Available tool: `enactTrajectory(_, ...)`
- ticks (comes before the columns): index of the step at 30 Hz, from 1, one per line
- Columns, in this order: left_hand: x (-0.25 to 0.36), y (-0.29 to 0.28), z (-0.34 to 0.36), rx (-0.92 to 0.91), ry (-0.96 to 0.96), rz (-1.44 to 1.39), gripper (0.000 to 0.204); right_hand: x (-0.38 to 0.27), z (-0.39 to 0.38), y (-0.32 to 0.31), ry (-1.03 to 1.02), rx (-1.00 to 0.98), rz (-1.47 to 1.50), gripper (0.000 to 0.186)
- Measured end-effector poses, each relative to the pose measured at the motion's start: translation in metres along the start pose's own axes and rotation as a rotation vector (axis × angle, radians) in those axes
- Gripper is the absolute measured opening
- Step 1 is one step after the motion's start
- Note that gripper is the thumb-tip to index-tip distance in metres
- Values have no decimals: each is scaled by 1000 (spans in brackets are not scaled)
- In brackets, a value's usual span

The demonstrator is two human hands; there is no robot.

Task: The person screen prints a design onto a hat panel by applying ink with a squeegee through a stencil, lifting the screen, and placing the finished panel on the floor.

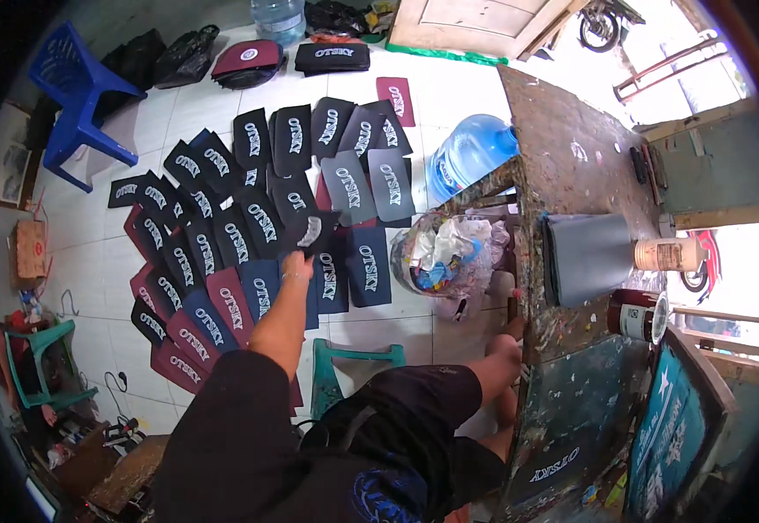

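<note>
My left hand (296, 262) reaches out over the tiled floor, closed on the edge of a black fabric panel (295, 228) with white lettering. That panel is bent and tilted above others lying below it. Many similar printed panels, such as a grey one (349, 187), a navy one (368, 266) and a maroon one (229, 301), lie in overlapping rows around the hand. My right hand does not show.
On the right stands a paint-stained table (571, 131) with a stack of dark panels (584, 260), a cream bottle (671, 254) and a jar (636, 315). A teal-meshed frame (669, 431) leans beside it. Nearby are a waste-filled bin (405, 261), water jug (471, 157), green stool (357, 353) and blue chair (78, 96).
</note>
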State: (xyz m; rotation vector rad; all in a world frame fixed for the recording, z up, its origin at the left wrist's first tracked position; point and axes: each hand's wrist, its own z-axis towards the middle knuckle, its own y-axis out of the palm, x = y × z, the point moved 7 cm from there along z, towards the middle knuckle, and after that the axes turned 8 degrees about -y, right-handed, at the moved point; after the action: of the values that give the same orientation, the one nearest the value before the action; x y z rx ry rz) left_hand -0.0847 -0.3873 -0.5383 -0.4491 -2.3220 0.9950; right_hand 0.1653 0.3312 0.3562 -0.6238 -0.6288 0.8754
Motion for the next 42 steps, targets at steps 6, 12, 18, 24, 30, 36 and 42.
enactTrajectory(6, 10, -84, 8, 73, -143, -28, 31, 30, -11, 56, -305, 14, 93, 46)
enactTrajectory(12, -58, 72, -27, -225, -634, -564, 25, 46, -10, 30, -142, 6, 55, 54)
enactTrajectory(18, -79, 99, -79, -196, -543, -919, 18, 125, 9, 74, 13, -122, 138, 54)
enactTrajectory(24, 175, -97, -242, -132, 575, -912, 19, 89, 26, 87, 160, -131, 377, 53)
enactTrajectory(30, 367, -119, -508, -627, 1554, -557, 16, -32, 53, 83, -92, -114, 317, 50)
enactTrajectory(36, 352, 46, -800, -1110, 2249, 154, 62, -57, 59, 34, 66, -69, 305, 60)
enactTrajectory(42, 312, 113, -890, -972, 2486, 96, 69, -69, 64, 27, 147, -194, 395, 69)
